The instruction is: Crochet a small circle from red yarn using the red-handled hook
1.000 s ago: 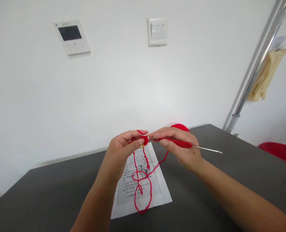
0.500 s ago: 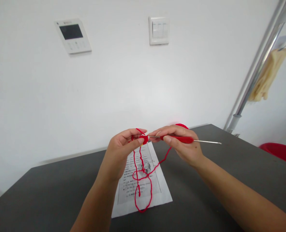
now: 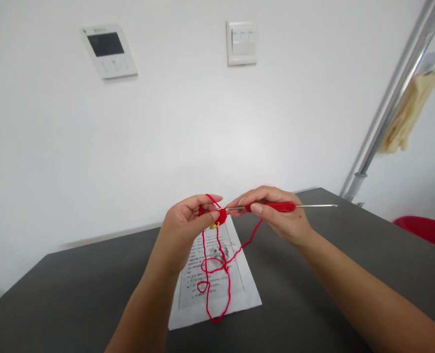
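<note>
Between its thumb and fingers, my left hand point(image 3: 182, 225) pinches a small piece of red crochet work point(image 3: 221, 216), with a strand of yarn running over the index finger. A small yellow stitch marker point(image 3: 215, 226) hangs at the lower edge of the piece. My right hand point(image 3: 281, 218) is closed around the red handle of a double-ended crochet hook point(image 3: 276, 207). One metal end of the hook reaches the crochet work; the other points right. Loose red yarn point(image 3: 229, 289) trails down in loops. Fingers hide part of the piece.
A printed sheet point(image 3: 235, 299) lies under the yarn on the dark table point(image 3: 298, 314). Behind stands a white wall with an intercom panel point(image 3: 109, 51) and a light switch point(image 3: 241, 43). At right are a metal pole point(image 3: 394, 105), yellowish gloves point(image 3: 410, 115) and a red chair point(image 3: 423, 230).
The crochet work has tilted, so more of it and the yellow marker show. The hook has levelled slightly, its right end rising. A hanging yarn strand has shifted, forming a small loop at left.
</note>
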Tool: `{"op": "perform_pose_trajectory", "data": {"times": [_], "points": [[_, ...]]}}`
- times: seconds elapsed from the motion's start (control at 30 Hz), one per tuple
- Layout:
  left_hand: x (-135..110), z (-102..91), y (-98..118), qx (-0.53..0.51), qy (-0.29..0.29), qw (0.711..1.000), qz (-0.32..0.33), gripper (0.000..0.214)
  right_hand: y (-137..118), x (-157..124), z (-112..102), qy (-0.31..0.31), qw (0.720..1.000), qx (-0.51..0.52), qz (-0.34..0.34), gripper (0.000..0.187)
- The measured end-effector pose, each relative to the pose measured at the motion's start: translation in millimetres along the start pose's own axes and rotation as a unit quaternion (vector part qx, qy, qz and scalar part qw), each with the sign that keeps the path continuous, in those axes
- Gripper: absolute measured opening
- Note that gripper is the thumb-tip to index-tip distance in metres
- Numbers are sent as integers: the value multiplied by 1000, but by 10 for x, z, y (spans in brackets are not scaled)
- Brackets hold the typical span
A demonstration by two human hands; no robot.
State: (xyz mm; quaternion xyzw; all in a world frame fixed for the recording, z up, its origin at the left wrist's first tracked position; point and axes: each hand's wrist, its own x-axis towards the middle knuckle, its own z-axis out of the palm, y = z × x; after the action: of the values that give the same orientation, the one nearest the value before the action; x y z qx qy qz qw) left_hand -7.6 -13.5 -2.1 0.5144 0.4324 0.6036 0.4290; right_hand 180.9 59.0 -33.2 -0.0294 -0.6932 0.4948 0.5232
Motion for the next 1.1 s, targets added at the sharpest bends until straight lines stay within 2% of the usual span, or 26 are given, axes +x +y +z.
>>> {"op": "perform_pose_trajectory", "data": {"times": [0.2,0.43,0.67,0.77,0.9,1.1], "points": [[-37,26,35,34,21,999,11,23,-66,-2,-28,-34,999,7,-3,13],[-65,71,60,74,44,996,12,25,-160,19,-88,-81,987,-120,-70,13],[-91,106,76,101,56,993,12,24,-225,18,-110,-119,967,-201,-102,15],[-94,99,70,100,52,994,13,25,-215,12,-108,-110,970,-198,-93,15],[-96,96,72,57,21,998,3,25,-173,0,-76,-66,985,-140,-82,13],[-116,118,97,7,2,1000,-10,28,-167,-7,-5,-49,986,-109,-115,12]]}}
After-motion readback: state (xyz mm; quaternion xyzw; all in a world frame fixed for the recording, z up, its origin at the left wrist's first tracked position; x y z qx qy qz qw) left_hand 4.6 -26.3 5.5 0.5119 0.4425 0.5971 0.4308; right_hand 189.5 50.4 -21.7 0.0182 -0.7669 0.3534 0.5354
